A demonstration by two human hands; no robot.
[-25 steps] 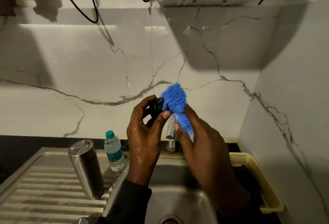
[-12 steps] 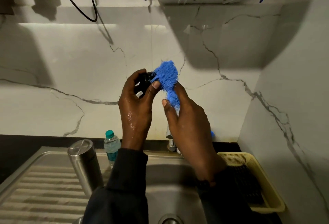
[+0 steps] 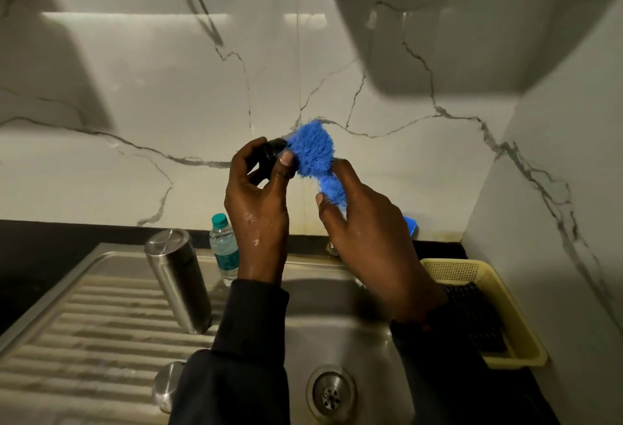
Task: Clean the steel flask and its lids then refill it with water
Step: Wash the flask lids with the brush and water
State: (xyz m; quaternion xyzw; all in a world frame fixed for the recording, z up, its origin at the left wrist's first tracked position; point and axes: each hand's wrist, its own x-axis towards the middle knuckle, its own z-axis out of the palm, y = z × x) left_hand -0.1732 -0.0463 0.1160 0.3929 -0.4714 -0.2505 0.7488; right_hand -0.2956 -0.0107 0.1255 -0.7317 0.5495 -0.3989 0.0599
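My left hand [image 3: 259,208] grips a small black lid [image 3: 268,154] above the sink basin [image 3: 340,320]. My right hand [image 3: 367,239] holds a blue bristle brush [image 3: 313,151] by its handle, with the bristles pressed against the lid. The steel flask [image 3: 177,279] stands upside down on the ribbed drainboard [image 3: 84,340] to the left. A round steel lid [image 3: 167,387] lies on the drainboard near the front, partly hidden by my left sleeve.
A small plastic water bottle [image 3: 224,245] with a green cap stands behind the flask. A yellow plastic basket [image 3: 495,286] holding a dark item sits right of the basin. The drain [image 3: 332,392] is below my arms. The tap is hidden behind my right hand.
Both hands rose with the lid and brush, away from the tap. The view has tilted down, bringing the drain and the steel lid into sight.
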